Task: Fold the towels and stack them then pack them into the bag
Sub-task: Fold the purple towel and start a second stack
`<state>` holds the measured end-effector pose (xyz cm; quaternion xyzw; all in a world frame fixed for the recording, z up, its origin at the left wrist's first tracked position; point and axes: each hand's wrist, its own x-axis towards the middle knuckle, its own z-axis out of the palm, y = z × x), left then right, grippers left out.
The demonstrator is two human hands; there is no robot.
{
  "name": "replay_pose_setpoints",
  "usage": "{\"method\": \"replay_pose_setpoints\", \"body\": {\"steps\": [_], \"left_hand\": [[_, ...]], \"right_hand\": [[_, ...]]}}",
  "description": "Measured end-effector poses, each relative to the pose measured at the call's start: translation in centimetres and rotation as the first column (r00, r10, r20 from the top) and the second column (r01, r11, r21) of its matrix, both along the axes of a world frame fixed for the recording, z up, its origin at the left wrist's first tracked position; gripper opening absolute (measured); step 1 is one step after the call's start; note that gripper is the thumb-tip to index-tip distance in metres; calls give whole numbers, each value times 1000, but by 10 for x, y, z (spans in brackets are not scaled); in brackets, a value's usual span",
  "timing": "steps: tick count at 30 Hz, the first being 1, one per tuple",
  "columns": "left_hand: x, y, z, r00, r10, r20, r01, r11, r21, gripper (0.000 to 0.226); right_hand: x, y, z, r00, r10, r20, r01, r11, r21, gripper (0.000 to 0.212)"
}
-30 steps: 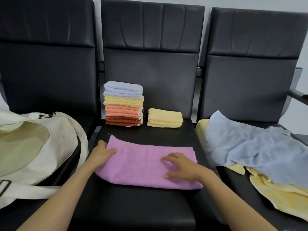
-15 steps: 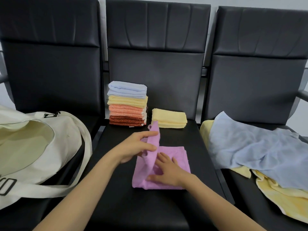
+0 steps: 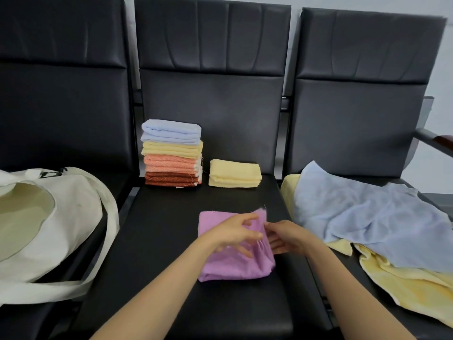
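- A second ago the purple towel (image 3: 235,263) lay as a long strip. Since then the left hand (image 3: 232,233) has carried its left end across, and the towel is now a near-square, doubled pad.
- We judge this fold almost done: one corner stands up at the far right edge, and the right side is puckered rather than flat.
- The purple towel lies on the same seat (image 3: 166,241) as the tall stack (image 3: 172,153), nearer to us and to the right of it.
- The left grip is bent over the folded-over edge. With the blur, we cannot tell whether it pinches the cloth or only presses it.
- The right hand (image 3: 288,238) has its grip apart, fingers fairly straight, tips against the towel's right edge.
- The stack is soft terry in blue, yellow, salmon and rust layers, square-edged and tidy. Just right of it sits a small folded yellow towel (image 3: 234,173).
- Well right of the stack, a limp blue towel (image 3: 367,217) drapes over a crumpled yellow one (image 3: 404,290), both unfolded.
- Left of the stack slumps the cream canvas bag (image 3: 49,217), mouth open; we judge packing is some way off.
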<state>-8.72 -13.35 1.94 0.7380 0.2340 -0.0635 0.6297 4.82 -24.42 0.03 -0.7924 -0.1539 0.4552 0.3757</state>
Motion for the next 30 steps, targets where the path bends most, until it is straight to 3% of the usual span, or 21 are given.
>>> {"method": "replay_pose_setpoints", "body": {"steps": [2,4,7,9,11,13,15,18,23,30], "left_hand": [[-4,4,-4,998,61,21,-60,998,-23,56],[-11,12,-5,988,146,41,-148,988,53,46],[-23,31,-13,983,174,65,-186,907,378,40],[-34,41,-21,991,134,19,-122,816,566,41],[-45,49,-30,991,121,-65,-50,761,646,46],[-56,54,-36,976,169,-136,-39,754,656,55],[-60,58,-38,954,238,-183,-71,773,631,63],[-59,62,-38,920,307,-242,-141,837,528,55],[-59,58,-42,916,318,-246,-220,908,357,46],[-49,42,-11,927,372,-39,-374,926,-46,30]], "right_hand": [[2,2,-4,1000,5,29,-5,1000,-9,41],[-1,1,-4,995,76,66,-75,997,-14,30],[-5,1,-2,977,167,135,-171,985,20,19],[-7,2,3,988,155,-3,-151,968,199,30],[-7,2,5,965,149,-216,-64,931,359,36],[-7,1,3,973,143,-180,-86,951,295,41],[-8,1,-2,984,176,32,-178,980,92,44],[-12,3,-3,965,218,144,-214,976,-48,52],[-26,11,-5,794,386,470,-259,914,-312,77],[-29,18,-11,808,341,480,-208,928,-308,61]]}}
